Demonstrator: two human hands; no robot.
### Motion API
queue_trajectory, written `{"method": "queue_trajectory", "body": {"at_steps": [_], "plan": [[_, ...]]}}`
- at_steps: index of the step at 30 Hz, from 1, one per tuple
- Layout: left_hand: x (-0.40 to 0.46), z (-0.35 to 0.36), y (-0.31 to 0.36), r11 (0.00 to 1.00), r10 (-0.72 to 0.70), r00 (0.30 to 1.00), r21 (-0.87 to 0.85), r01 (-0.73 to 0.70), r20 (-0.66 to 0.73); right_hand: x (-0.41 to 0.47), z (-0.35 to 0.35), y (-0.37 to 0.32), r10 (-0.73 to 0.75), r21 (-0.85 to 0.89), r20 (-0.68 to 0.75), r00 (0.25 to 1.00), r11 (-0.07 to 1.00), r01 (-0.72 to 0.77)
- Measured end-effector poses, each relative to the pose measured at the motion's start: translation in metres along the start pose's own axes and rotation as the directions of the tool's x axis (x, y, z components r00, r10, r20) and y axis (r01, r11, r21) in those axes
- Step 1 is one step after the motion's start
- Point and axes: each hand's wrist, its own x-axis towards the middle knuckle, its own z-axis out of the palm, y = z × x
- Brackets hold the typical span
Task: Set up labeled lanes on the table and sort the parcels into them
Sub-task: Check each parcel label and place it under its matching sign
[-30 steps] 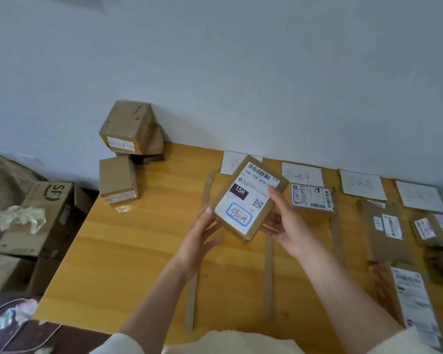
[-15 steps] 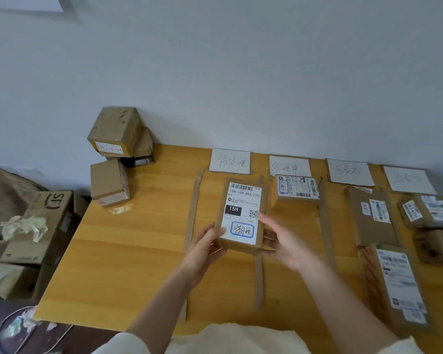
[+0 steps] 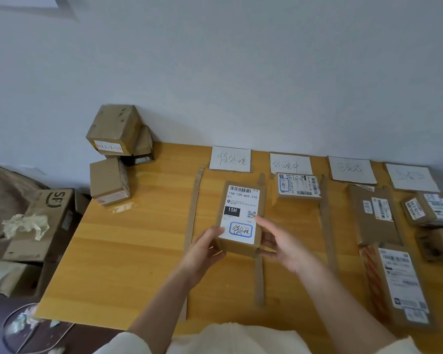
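So the parcel [image 3: 241, 218] we're dealing with is a flat brown box with a big white shipping label reading 15H-159-A03-210, plus a handwritten note boxed in blue near its close end. It sits in the leftmost lane on the counter [image 3: 138, 251], between two cardboard strips [image 3: 192, 226], though its right edge overlaps the right-hand strip [image 3: 259, 277]. The first lane card [image 3: 230, 158] lies right above it by the wall.

Our left hand [image 3: 203, 250] has the parcel's near left corner, thumb up on the label edge and fingers curled round the side. Our right hand [image 3: 283, 245] is at the near right corner with fingers mostly straight and spread, index fingertip touching the label's right edge; we can't tell whether the lower fingers actually grip underneath.

Next lane over, under the second card [image 3: 290, 164], there's one small parcel [image 3: 297, 186] with its label face up. The third card [image 3: 352, 169] has a longer brown parcel [image 3: 374, 215] below it, and another long labelled parcel [image 3: 397, 284] closer to us. The fourth card [image 3: 412, 177] has a couple of boxes [image 3: 431, 208] bunched at the right edge.

Way off at the far left corner of the counter, a little stack of brown boxes [image 3: 113, 154] leans against the wall. An SF carton [image 3: 41, 221] with crumpled paper on it sits on the floor to the left.
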Motion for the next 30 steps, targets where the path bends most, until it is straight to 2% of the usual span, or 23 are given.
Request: {"method": "queue_trajectory", "body": {"at_steps": [2,5,8,11,15,23,26,30], "plan": [[0.000,-0.007,0.003,0.996,-0.002,0.998,0.084,0.007,-0.060,0.005,0.007,0.002,0.043,-0.012,-0.051,0.998,0.999,-0.044],[0.005,-0.026,0.009,0.986,0.064,0.969,0.167,-0.024,-0.237,0.015,0.021,0.000,0.100,0.053,-0.151,0.983,0.994,-0.093],[0.011,-0.052,0.016,0.961,0.130,0.892,0.278,-0.004,-0.434,0.026,0.036,-0.011,0.170,0.182,-0.215,0.962,0.974,-0.131],[0.016,-0.074,0.020,0.906,0.201,0.824,0.420,0.049,-0.529,0.041,0.051,-0.024,0.202,0.305,-0.192,0.960,0.942,-0.138],[0.026,-0.105,0.019,0.807,0.273,0.784,0.576,0.127,-0.557,0.065,0.078,-0.046,0.241,0.470,-0.189,0.952,0.873,-0.127],[0.047,-0.144,0.022,0.593,0.323,0.816,0.774,0.221,-0.480,0.104,0.131,-0.069,0.303,0.570,-0.252,0.919,0.814,-0.112],[0.050,-0.153,0.022,0.565,0.318,0.823,0.791,0.234,-0.471,0.111,0.138,-0.069,0.299,0.584,-0.270,0.915,0.806,-0.091],[0.050,-0.159,0.022,0.583,0.322,0.822,0.782,0.218,-0.469,0.116,0.138,-0.066,0.288,0.584,-0.277,0.917,0.808,-0.078]]}}
